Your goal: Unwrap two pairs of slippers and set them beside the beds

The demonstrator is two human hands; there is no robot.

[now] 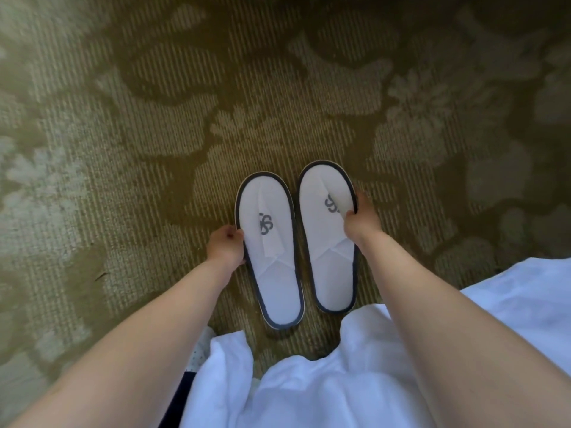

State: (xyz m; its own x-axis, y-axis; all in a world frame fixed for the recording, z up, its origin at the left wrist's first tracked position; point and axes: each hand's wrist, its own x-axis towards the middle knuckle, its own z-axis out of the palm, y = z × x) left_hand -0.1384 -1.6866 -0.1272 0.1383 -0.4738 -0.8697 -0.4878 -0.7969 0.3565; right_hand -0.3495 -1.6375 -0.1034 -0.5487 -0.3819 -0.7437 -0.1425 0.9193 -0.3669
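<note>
Carpet point(129, 125) fills most of the view: olive-brown with a pale floral pattern, ribbed texture, blurry toward the edges.

White fabric point(324, 381) runs along the bottom and lower right, folded and bunched. Can't tell whether it's bedding or clothing. A dark strip and a bit of dotted material show at its left edge, too little visible to identify.

Two bare forearms come in from the bottom corners and converge on the slippers.

Left slipper point(272, 273) and right slipper point(332, 257) sit side by side on the carpet, centre of frame, just ahead of the white fabric. Both white with dark edge trim, toes pointing away from the camera, heels toward the person. They are nearly parallel with a narrow gap between them; the right one sits slightly further forward. Each has a dark swirl logo on the upper. No wrapper visible on either. Whether the soles are flat on the carpet or slightly lifted, can't tell.

Left hand point(225, 247) is at the outer edge of the left slipper, around mid-length, fingers curled and pinching the rim.

Right hand point(363, 219) is at the outer edge of the right slipper, thumb on top of the upper beside the logo, fingers wrapped around the rim. Closed grip on the slipper.
</note>
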